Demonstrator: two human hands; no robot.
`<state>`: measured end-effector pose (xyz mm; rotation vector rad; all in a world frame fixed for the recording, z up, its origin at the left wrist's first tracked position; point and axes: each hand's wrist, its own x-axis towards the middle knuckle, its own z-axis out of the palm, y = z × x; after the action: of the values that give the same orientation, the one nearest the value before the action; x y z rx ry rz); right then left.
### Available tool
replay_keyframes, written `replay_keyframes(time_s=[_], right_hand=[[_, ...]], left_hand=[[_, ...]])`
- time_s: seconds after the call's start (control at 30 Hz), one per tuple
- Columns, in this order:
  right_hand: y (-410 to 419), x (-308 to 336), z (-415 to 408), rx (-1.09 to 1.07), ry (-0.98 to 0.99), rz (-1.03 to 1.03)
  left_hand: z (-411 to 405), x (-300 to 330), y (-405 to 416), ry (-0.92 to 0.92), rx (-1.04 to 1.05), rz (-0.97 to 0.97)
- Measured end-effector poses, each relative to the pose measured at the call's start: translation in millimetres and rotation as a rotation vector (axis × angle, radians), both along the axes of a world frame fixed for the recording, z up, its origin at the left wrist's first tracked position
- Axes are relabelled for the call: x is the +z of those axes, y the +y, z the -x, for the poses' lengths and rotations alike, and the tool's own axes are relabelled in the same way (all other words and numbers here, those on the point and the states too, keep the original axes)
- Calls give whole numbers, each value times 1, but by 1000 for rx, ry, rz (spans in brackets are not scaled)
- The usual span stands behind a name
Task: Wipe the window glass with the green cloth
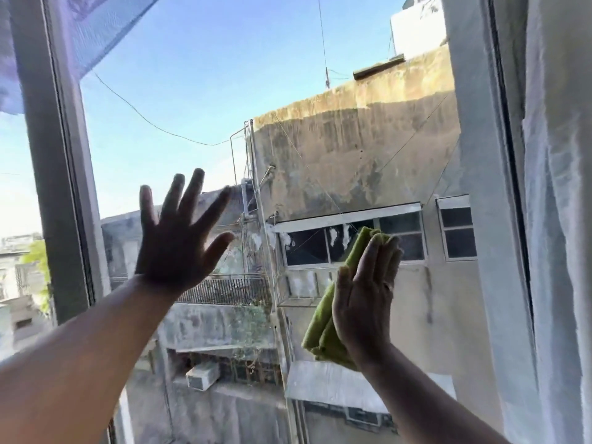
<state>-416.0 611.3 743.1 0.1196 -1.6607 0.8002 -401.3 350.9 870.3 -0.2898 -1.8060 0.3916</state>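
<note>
Mid-wipe, the right hand point(365, 299), fingers point(382, 261) straight, presses the green cloth point(322, 325) against the window glass point(208, 91) low right, left hand point(179, 238) splayed and empty; next, I'd judge, a firm sweep across the unwiped pane.

Bright backlight, hands silhouetted, edges warped

Left hand point(174, 248) splayed wide; right hand point(365, 302) flat, both raised.

no readable text, no labels, no numbers anywhere
</note>
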Motion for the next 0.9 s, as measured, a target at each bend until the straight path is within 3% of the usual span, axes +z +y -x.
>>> replay_keyframes(time_s=[0.13, 0.2, 0.27, 0.37, 0.43, 0.47, 0.57, 0.63, 0.7, 0.83, 0.9], right_hand=[[31, -17, 20, -139, 82, -379], [46, -13, 26, -167, 124, -473], [51, 11, 28, -185, 155, -414], [23, 65, 31, -303, 130, -155], [-20, 78, 29, -308, 153, -181], [-44, 69, 29, -285, 191, -335], [-72, 4, 24, -174, 285, -1059], [-25, -8, 21, -161, 308, -1271], [31, 3, 25, -194, 231, -1043], [95, 60, 26, -146, 76, -50], [57, 61, 32, -198, 141, 40]], left_hand=[[12, 1, -6, 15, -41, -14], [16, 1, -9, 28, -56, -14], [19, 1, -8, 44, -65, -21], [21, 2, -8, 61, -63, -16], [21, 2, -8, 77, -61, -14], [21, 2, -8, 87, -57, -12], [19, 0, -9, 100, -44, -8], [18, 1, -8, 90, -50, -15], [19, 0, -7, 87, -52, -21], [22, -1, -6, 97, -37, -12], [23, 0, -7, 91, -39, -10]])
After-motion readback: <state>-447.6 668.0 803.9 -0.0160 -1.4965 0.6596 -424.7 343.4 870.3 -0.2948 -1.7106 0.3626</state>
